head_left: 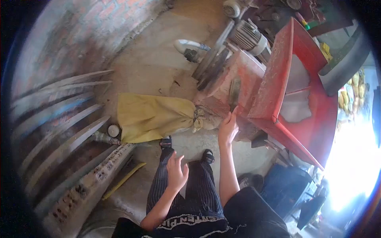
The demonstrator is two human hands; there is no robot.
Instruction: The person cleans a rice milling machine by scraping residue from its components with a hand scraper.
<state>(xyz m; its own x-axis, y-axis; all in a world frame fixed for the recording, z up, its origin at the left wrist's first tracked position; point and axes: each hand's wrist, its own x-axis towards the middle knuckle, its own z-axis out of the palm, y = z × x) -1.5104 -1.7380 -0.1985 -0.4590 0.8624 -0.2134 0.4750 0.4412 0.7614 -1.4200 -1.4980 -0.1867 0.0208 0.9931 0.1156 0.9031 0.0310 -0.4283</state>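
My right hand (228, 129) is closed round the narrow end of a flat brownish brush-like tool (235, 93), which points away from me in front of the red machine (274, 75). Its exact kind is hard to make out. Fingers apart and holding nothing, my left hand (177, 173) hovers over my striped trousers. A yellow cloth sack (154, 117) lies stretched across the floor beyond my feet. Its gathered, tied end (197, 118) meets the low outlet of the machine. Inside the machine's red hopper (305, 142) there is a pale grey surface.
An electric motor (250, 37) and a white curved pipe (190, 44) are behind the machine. Wooden slats (71, 107) and a perforated beam (87, 190) line the left side, near a brick wall (95, 23). A dark box (285, 182) stands at right, below bright light.
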